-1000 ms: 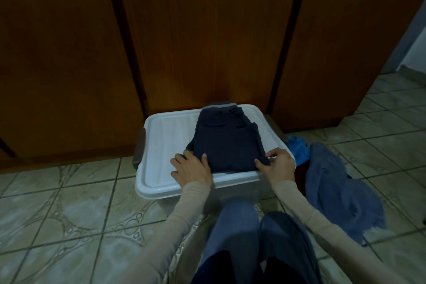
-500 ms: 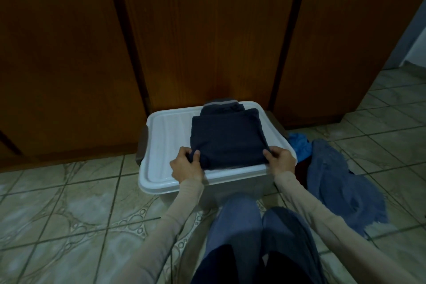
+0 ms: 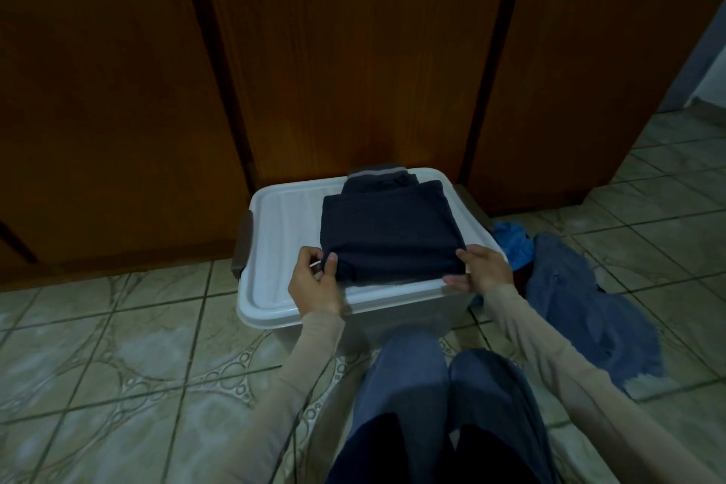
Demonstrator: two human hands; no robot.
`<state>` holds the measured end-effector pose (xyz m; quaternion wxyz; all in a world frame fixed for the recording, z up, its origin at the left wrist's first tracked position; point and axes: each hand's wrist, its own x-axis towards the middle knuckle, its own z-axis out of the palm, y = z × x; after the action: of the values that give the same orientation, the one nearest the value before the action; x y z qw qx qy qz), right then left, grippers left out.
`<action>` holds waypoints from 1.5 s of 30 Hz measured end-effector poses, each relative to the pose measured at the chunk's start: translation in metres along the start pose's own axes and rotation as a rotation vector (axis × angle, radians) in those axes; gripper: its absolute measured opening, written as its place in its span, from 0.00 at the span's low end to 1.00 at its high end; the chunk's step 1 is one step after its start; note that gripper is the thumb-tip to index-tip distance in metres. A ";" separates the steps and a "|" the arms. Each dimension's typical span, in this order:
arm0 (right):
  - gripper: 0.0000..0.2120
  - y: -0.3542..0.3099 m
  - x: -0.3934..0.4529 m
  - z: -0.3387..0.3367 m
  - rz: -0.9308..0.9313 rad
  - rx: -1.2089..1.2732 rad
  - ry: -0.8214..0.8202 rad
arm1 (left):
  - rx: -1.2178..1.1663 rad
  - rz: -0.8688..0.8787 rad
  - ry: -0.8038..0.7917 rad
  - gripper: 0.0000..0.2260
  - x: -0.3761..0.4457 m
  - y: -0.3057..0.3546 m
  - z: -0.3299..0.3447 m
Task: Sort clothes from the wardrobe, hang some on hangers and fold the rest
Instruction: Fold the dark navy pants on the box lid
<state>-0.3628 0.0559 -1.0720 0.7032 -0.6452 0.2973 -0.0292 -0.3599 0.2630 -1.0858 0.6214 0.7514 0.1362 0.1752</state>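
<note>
A folded dark navy garment (image 3: 389, 230) lies on the white lid of a plastic storage box (image 3: 283, 232), its grey waistband at the far edge. My left hand (image 3: 316, 281) pinches the garment's near left corner between thumb and fingers. My right hand (image 3: 485, 269) grips the near right corner, thumb on top and fingers under the edge. The brown wardrobe doors (image 3: 353, 51) stand shut just behind the box.
A heap of blue clothes (image 3: 581, 299) lies on the tiled floor right of the box, with a brighter blue piece (image 3: 510, 242) at its far end. My knees (image 3: 444, 385) are close against the box's front. Tiled floor (image 3: 98, 346) spreads to the left.
The garment's near part has been folded over away from me into a compact rectangle. Both hands shifted from lying beside the fabric to holding its near corners.
</note>
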 end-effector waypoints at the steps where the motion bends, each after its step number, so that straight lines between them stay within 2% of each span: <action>1: 0.06 -0.002 -0.001 0.000 0.008 -0.017 -0.022 | 0.016 -0.018 -0.021 0.06 0.002 -0.001 0.000; 2: 0.06 -0.002 0.000 0.001 0.008 -0.031 -0.035 | 0.029 -0.041 -0.047 0.06 0.004 -0.003 0.000; 4: 0.13 0.004 0.002 0.001 -0.010 -0.043 -0.053 | 0.050 -0.070 -0.094 0.07 0.006 -0.009 0.000; 6: 0.14 0.008 0.001 0.000 -0.040 -0.083 -0.019 | 0.090 -0.043 -0.128 0.09 0.007 -0.013 0.002; 7: 0.13 0.011 0.001 -0.001 -0.087 -0.153 0.007 | 0.122 -0.015 -0.139 0.10 0.007 -0.014 0.003; 9: 0.14 0.014 0.005 -0.005 -0.234 -0.448 0.076 | 0.203 0.034 -0.153 0.12 0.010 -0.017 0.002; 12: 0.19 0.018 0.008 -0.009 -0.368 -0.770 0.142 | 0.312 0.081 -0.183 0.07 0.016 -0.020 -0.003; 13: 0.16 0.020 0.009 -0.009 -0.418 -0.808 0.148 | 0.334 0.097 -0.193 0.07 0.018 -0.020 -0.005; 15: 0.04 0.022 0.008 -0.006 -0.468 -0.887 0.179 | 0.454 0.169 -0.209 0.09 0.021 -0.018 -0.009; 18: 0.12 0.017 0.005 -0.007 -0.584 -1.097 0.232 | 0.640 0.220 -0.223 0.13 0.024 -0.008 -0.012; 19: 0.13 0.013 0.007 -0.009 -0.658 -1.100 0.243 | 0.668 0.230 -0.232 0.15 0.027 -0.005 -0.013; 21: 0.13 0.006 0.018 -0.012 -0.773 -1.075 0.158 | 0.655 0.301 -0.300 0.17 0.038 -0.003 -0.014; 24: 0.21 -0.011 0.036 -0.016 -0.835 -1.038 -0.178 | 0.561 0.491 -0.550 0.24 0.061 -0.002 -0.011; 26: 0.23 -0.023 0.044 -0.018 -0.748 -1.078 -0.362 | 0.641 0.548 -0.722 0.30 0.081 -0.005 -0.009; 29: 0.27 -0.026 0.065 -0.021 -0.716 -1.205 -0.473 | 0.853 0.650 -0.877 0.30 0.106 -0.019 -0.010; 31: 0.29 -0.027 0.071 -0.021 -0.644 -1.189 -0.502 | 0.886 0.596 -0.920 0.33 0.108 -0.027 -0.011; 33: 0.32 -0.027 0.073 -0.020 -0.638 -1.253 -0.516 | 0.838 0.528 -0.920 0.35 0.105 -0.031 -0.011; 36: 0.31 -0.024 0.079 -0.020 -0.556 -1.181 -0.510 | 0.751 0.436 -0.929 0.34 0.103 -0.036 -0.011; 39: 0.23 -0.015 0.088 -0.023 -0.505 -1.106 -0.479 | 0.670 0.304 -0.954 0.33 0.105 -0.041 -0.012; 40: 0.21 -0.012 0.091 -0.024 -0.504 -1.132 -0.448 | 0.573 0.221 -0.953 0.30 0.103 -0.041 -0.012; 42: 0.18 -0.010 0.092 -0.019 -0.514 -1.162 -0.343 | 0.181 -0.051 -0.886 0.21 0.094 -0.031 -0.007; 43: 0.17 -0.011 0.088 -0.014 -0.510 -1.098 -0.268 | 0.025 -0.157 -0.828 0.17 0.091 -0.028 -0.002; 44: 0.18 -0.013 0.083 -0.009 -0.534 -1.049 -0.211 | -0.023 -0.196 -0.754 0.15 0.091 -0.021 0.003; 45: 0.17 -0.014 0.079 -0.003 -0.542 -1.012 -0.171 | 0.091 -0.134 -0.682 0.17 0.093 -0.016 0.007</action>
<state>-0.2951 0.0172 -1.0892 0.2960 -0.9543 0.0406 -0.0100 -0.2728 0.2986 -1.0938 0.6070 0.7831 -0.0226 -0.1333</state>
